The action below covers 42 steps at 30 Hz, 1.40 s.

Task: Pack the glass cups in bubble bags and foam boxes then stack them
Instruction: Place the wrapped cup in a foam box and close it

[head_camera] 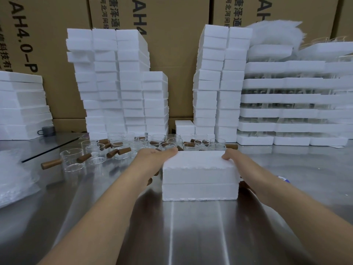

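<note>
A closed white foam box, lid on base, stands on the steel table in front of me. My left hand holds its left side, thumb along the far top edge and fingers curled down the side. My right hand grips the right far corner, fingers curled over the top edge. Behind the box lie several glass cups with brown wooden handles, some upright, some crowded together. A pile of clear bubble bags sits at the left edge.
Tall stacks of foam boxes rise at the back left and back centre. Foam trays holding glassware stand at the right. Flat foam pieces are piled far left. Cardboard cartons form the back wall.
</note>
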Tool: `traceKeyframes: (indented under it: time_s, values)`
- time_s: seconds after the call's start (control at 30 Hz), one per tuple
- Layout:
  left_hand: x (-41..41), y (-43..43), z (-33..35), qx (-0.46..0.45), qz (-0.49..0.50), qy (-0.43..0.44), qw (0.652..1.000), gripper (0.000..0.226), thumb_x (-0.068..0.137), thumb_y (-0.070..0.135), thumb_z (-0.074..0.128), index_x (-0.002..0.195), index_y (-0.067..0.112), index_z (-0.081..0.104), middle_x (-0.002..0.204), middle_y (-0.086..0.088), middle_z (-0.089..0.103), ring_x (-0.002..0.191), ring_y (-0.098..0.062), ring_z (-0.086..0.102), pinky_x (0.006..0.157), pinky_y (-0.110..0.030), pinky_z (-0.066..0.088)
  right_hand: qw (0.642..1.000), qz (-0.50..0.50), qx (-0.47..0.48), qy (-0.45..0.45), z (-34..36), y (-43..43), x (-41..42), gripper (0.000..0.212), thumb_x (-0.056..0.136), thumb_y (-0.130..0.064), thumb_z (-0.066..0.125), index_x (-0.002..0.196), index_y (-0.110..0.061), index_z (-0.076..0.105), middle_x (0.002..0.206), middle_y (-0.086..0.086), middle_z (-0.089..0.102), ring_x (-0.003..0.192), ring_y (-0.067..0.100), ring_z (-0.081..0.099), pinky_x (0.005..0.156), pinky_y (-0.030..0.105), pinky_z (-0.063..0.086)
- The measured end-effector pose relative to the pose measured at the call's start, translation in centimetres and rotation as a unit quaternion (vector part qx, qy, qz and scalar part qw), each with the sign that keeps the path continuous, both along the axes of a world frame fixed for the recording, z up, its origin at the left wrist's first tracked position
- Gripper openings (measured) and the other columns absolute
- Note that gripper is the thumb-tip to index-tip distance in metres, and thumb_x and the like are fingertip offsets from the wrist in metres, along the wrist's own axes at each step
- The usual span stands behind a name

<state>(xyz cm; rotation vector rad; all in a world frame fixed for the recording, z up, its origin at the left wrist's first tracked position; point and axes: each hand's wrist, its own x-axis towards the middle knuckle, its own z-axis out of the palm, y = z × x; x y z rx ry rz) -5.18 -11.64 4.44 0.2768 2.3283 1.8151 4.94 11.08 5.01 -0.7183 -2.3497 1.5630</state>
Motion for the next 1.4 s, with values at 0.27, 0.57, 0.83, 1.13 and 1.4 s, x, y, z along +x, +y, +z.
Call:
traceKeyframes:
  time_s: [0.27,0.57,0.83,1.13,1.4]
  values:
    - [0.3,-1.1,0.9,-0.065,-0.049,-0.093,0.992,0.06,0.072,0.073,0.084,0.098,0.021,0.071,0.071,0.002,0.06,0.067,-0.015,0.051,0.046,-0.021,0.031,0.999,0.012,-0.018,0.026,-0.4,-0.3,1.6,0.027,0.093,-0.045,0.053,0.102,-0.022,0.063,0.094,0.006,0.063,0.081,0.023,0.057,0.07,0.035,0.039]
    - [0.8,-1.7,1.0,-0.099,-0.098,-0.114,0.984,0.105,0.053,0.086,0.084,0.124,0.009,0.074,0.074,-0.007,0.071,0.067,-0.021,0.067,0.057,-0.029,0.055,0.998,0.026,-0.031,0.047,-0.8,0.2,0.7,0.013,0.099,-0.03,0.054,0.096,-0.017,0.056,0.091,0.006,0.057,0.079,0.025,0.052,0.076,0.033,0.037]
    - [1.6,-1.2,1.5,-0.054,-0.103,-0.116,0.986,0.084,0.044,0.078,0.087,0.098,0.015,0.079,0.077,-0.007,0.069,0.079,-0.025,0.067,0.065,-0.036,0.061,0.998,-0.003,-0.043,0.041,-0.9,0.0,1.9,0.023,0.092,-0.042,0.054,0.095,-0.02,0.062,0.085,0.005,0.061,0.071,0.023,0.055,0.064,0.034,0.038]
    - [1.0,-2.3,2.2,0.112,-0.069,-0.178,0.975,0.057,0.062,0.054,0.098,0.101,0.018,0.075,0.076,-0.011,0.069,0.077,-0.032,0.068,0.063,-0.041,0.057,0.976,0.091,0.051,0.19,1.0,-0.1,1.2,0.037,0.107,-0.063,0.034,0.143,-0.064,0.042,0.139,-0.034,0.052,0.122,0.001,0.057,0.095,0.027,0.046]
    - [1.0,-2.9,3.3,0.276,-0.043,-0.201,0.939,0.069,0.053,0.037,0.102,0.113,0.02,0.074,0.106,-0.018,0.067,0.094,-0.039,0.065,0.074,-0.054,0.059,0.884,0.145,0.329,0.299,0.8,-0.3,3.6,0.088,0.076,-0.079,0.07,0.152,-0.058,0.032,0.141,-0.031,0.048,0.127,-0.003,0.05,0.094,0.029,0.052]
